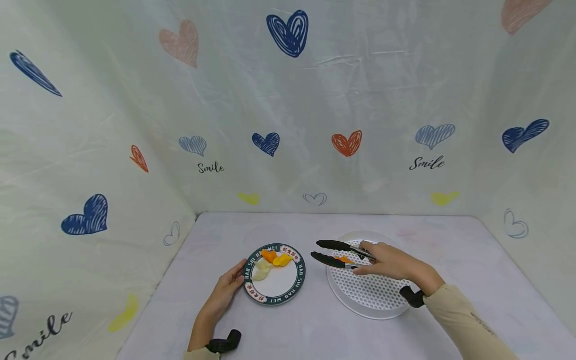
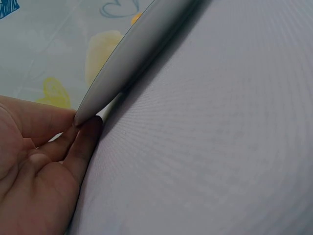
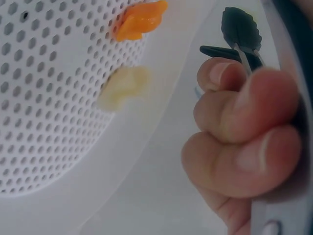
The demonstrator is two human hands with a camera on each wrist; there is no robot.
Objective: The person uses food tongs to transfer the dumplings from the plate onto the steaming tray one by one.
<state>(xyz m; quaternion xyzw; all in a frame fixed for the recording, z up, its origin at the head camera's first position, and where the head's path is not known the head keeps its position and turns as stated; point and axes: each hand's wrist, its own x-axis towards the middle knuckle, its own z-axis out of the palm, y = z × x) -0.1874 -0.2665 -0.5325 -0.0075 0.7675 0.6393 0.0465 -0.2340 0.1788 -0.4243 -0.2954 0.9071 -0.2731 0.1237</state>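
The left hand is pinching the left edge of a plate, with the rim sitting between the thumb and the fingers. The plate is lying on the table, left of a white strainer and apart from it. Toward the plate's far side, 1 orange piece is sitting beside 1 yellow piece, and pale pieces are lying just left of them.

The right hand is gripping a pair of tongs above the strainer, its fingers curling around the handle. The 2 black ends are standing apart and pointing left, their tips hanging between the strainer and the plate. Inside the strainer, 1 orange chunk is lying near 1 pale chunk, close to the wall. Behind the table, a white cloth is hanging, showing printed hearts.
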